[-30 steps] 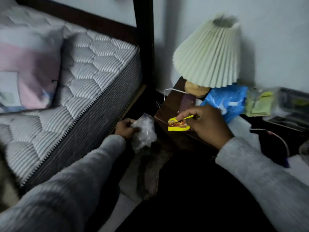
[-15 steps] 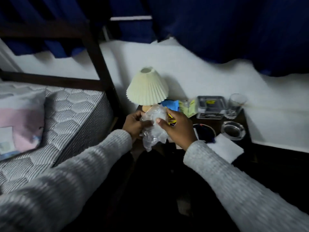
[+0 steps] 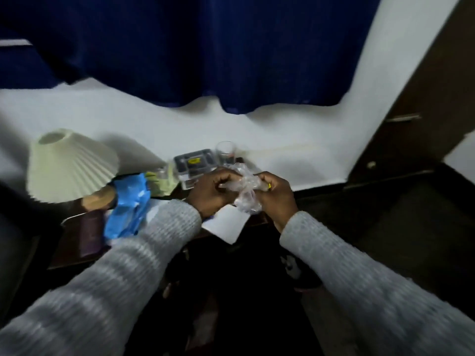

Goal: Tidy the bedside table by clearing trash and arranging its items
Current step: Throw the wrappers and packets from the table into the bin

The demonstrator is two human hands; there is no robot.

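Crinkled clear plastic bag (image 3: 245,194) sat bunched between your hands over the bench (image 3: 77,242); left hand (image 3: 210,192) and right hand (image 3: 276,195) both clamped on it, a yellow scrap, perhaps a wrapper, peeking from the right grip.

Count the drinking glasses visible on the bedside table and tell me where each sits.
1. A clear drinking glass stands upright at the table's back edge against the wall, right of the clear plastic box. The hands may hide other glassware nearer the front.
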